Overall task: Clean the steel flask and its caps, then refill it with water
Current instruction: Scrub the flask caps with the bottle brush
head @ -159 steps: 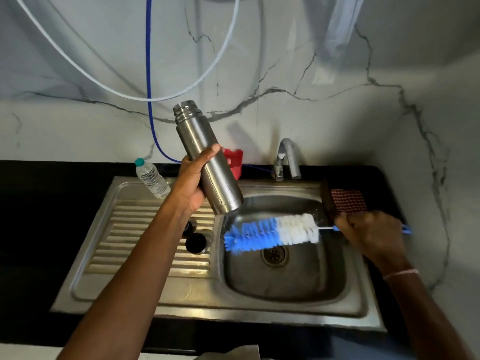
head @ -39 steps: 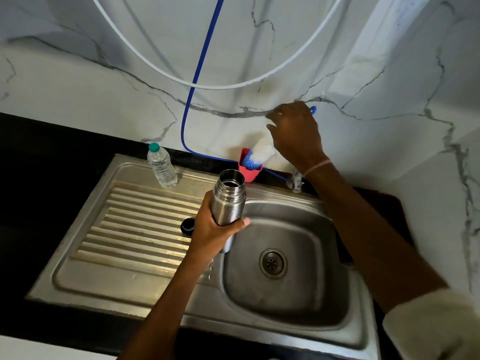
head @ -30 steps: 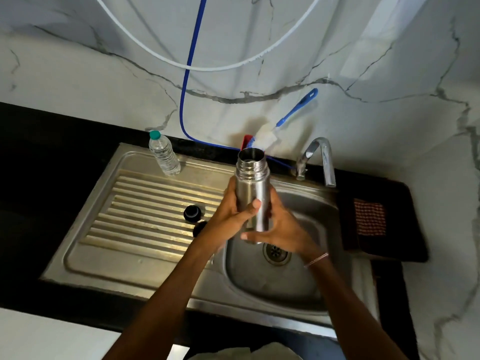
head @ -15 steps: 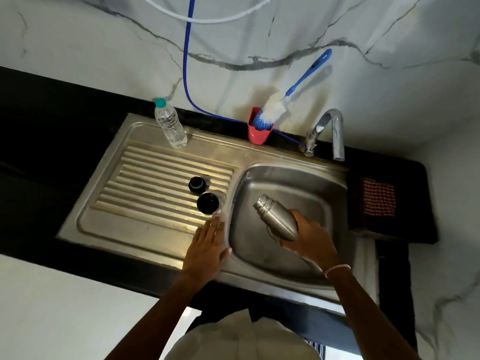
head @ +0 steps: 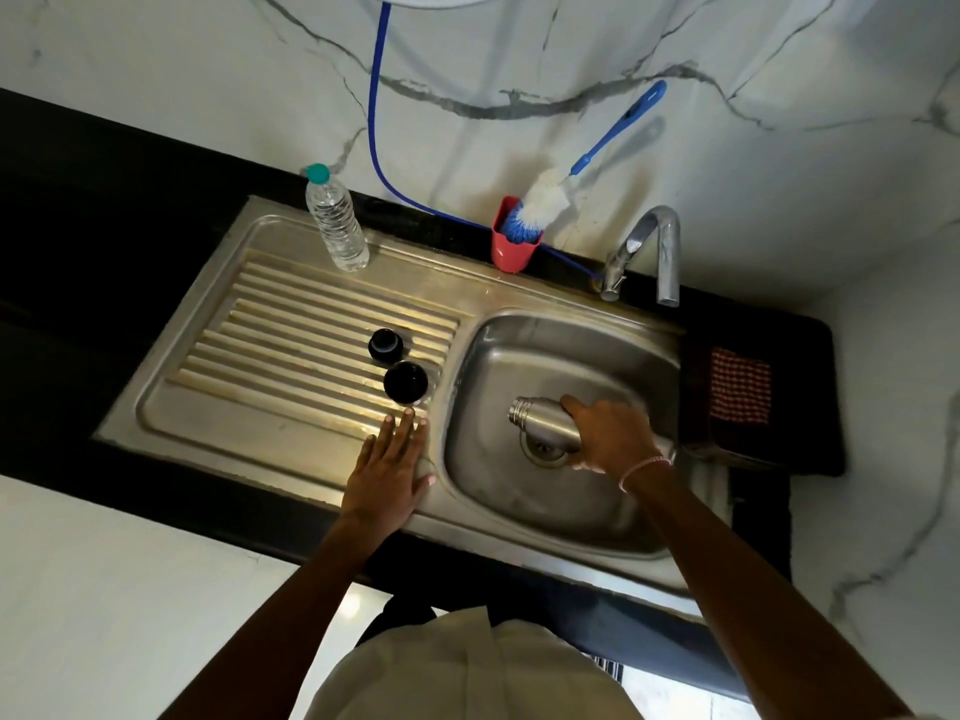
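Flask [head: 545, 423]: tilted low in the sink [head: 519, 517], mouth to the left, over the drain [head: 545, 449].
Right hand [head: 613, 433]: our fingers curl round the flask body.
Left hand [head: 389, 470]: flat on the drainboard [head: 285, 356], fingers straight, holding nothing.
Caps: small cap [head: 386, 345] and wide cap [head: 405, 381] sit on the drainboard, just past our left fingertips.
Brush [head: 540, 200]: we note it standing in the red cup [head: 511, 252].

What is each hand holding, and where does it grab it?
The right hand grips the flask round its body. The left hand holds nothing, flat on the sink.
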Motion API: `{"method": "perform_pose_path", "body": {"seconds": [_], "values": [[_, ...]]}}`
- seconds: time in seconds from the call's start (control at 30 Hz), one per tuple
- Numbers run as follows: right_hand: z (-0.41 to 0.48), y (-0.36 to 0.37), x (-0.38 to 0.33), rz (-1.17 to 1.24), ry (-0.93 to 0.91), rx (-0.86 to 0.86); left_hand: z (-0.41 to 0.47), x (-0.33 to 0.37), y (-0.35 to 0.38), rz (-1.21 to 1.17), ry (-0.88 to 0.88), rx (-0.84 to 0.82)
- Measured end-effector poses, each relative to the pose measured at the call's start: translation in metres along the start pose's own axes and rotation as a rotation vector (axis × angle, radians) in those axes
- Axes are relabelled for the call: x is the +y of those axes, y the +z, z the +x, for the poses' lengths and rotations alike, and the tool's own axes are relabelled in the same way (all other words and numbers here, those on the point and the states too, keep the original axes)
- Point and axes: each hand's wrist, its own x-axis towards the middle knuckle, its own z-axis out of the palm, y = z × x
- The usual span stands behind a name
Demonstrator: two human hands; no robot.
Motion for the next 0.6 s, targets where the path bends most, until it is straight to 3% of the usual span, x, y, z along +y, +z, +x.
{"method": "perform_pose_path", "body": {"seconds": [0.6], "values": [[-0.005,-0.147,-0.032,-0.504,-0.079,0.094,0.001,-0.001,-0.001,-0.038,-0.007,-0.027]]}}
